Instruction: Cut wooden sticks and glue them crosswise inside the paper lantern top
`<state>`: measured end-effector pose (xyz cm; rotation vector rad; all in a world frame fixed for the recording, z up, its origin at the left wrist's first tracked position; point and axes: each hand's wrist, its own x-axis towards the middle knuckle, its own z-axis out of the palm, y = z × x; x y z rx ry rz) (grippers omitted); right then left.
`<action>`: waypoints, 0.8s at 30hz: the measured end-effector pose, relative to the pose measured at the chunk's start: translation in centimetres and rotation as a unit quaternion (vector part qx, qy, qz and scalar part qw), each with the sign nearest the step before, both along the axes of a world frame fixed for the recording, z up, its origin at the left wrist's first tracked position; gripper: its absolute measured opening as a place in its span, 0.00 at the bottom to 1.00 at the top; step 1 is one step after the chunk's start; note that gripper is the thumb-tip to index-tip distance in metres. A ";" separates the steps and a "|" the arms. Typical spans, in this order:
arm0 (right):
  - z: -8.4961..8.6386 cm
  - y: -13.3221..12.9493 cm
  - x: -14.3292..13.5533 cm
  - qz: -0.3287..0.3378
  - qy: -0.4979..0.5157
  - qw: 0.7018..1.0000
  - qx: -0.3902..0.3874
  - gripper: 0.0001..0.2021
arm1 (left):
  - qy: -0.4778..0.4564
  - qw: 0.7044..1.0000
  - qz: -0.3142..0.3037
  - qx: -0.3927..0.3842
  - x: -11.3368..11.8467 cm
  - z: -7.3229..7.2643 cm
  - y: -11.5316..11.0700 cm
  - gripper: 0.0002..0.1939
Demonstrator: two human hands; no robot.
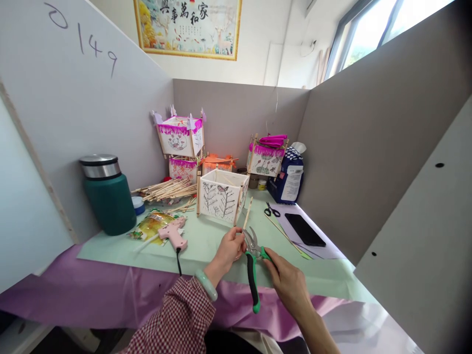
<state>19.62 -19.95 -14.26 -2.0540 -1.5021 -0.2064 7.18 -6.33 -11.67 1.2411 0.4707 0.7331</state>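
Observation:
My left hand (231, 247), a pale green bangle on its wrist, is closed with its fingertips on the lower end of a thin wooden stick (248, 212). My right hand (289, 278) grips one green handle of a pair of pruning shears (254, 246). The shears' blades and handles are spread apart, and the black-and-green second handle hangs free. Their blades are beside my left fingertips, at the stick's lower end. Just beyond stands a white square lantern (221, 196) with wooden corner posts and drawn trees.
A pink glue gun (173, 233) lies left, near a teal flask (108, 196) and a pile of sticks (165, 189). Decorated lanterns (180, 140) stand stacked behind. On the right are scissors (272, 211), a black phone (305, 229) and a blue tissue pack (286, 177). Partitions surround the table.

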 end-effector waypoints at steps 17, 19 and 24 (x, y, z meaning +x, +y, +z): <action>-0.2 0.6 -0.2 -0.052 -0.034 0.998 -0.029 0.18 | -0.006 0.999 0.050 0.005 0.4 -0.4 0.0 0.14; -0.2 0.8 -0.3 -0.063 -0.042 0.996 -0.036 0.18 | -0.006 0.998 0.061 0.004 0.5 -0.4 0.0 0.13; 0.0 1.0 -0.8 -0.077 -0.039 0.995 -0.050 0.18 | -0.002 0.997 0.074 0.002 0.8 -0.5 -0.1 0.12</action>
